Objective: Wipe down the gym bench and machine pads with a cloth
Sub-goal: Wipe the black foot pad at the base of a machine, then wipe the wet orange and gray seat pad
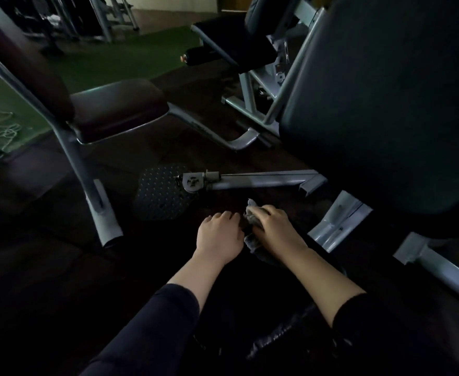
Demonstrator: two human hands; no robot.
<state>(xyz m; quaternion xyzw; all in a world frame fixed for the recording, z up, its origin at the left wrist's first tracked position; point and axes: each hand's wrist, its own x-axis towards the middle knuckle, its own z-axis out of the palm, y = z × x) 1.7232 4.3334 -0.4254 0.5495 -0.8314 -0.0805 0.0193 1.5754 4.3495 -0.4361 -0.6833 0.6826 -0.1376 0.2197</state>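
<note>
While both forearms reach out low and close together in the near middle, the right hand has its fingers curled over a bunched grey cloth, so its grip is closed on the rag. The left hand sits just to the left, knuckles up and fingers bent toward the cloth's edge; I cannot tell whether it pinches the fabric or only touches it. My guess is that the person is regathering or folding the cloth into a firmer wad before the next pass, which would explain why both hands meet over it down here instead of on a pad. What lies under the hands is too dark to make out.

Just beyond, a grey machine arm lies across the floor, ending at a dotted foot plate on its left. To the right, a large dark back pad rises close by, tilted, on a pale steel frame; being nearest, it looks like the likely surface for wiping.

Farther left stands a gym bench, its maroon seat level and its backrest angled up, well apart from the hands. Behind it green turf spreads away, with a loose rope at far left, and another padded machine stands at far centre.
</note>
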